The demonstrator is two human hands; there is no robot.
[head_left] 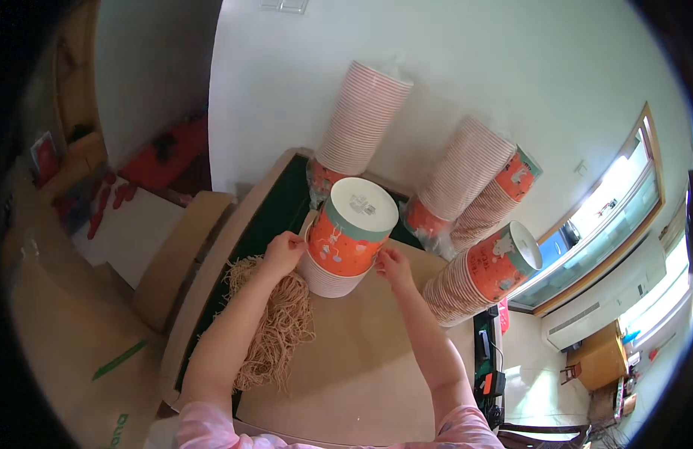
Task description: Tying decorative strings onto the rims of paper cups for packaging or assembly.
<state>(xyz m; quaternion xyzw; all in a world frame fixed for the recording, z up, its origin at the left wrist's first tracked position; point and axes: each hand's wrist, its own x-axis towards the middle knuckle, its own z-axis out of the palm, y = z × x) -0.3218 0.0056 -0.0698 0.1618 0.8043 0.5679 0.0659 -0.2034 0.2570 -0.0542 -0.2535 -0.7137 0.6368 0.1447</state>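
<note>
An upside-down stack of paper buckets (348,247) stands on the table in front of me. The top one is orange with a grey-green band, printed figures and a white base facing up. My left hand (283,254) is closed in a pinch at its left side, where a short tan cord (309,221) curves up from my fingers. On the opposite side, my right hand (393,267) pinches close to the bucket's lower edge; what is in those fingers is too small to make out. A tangled heap of tan cords (280,329) lies beside and under my left forearm.
Tall nested bucket stacks in clear plastic, one at the back left (363,120) and another at the back right (466,168), lean near the wall. Another orange-topped stack (485,273) stands right. Brown cardboard (346,382) covers the table; a cardboard box (84,322) is at left.
</note>
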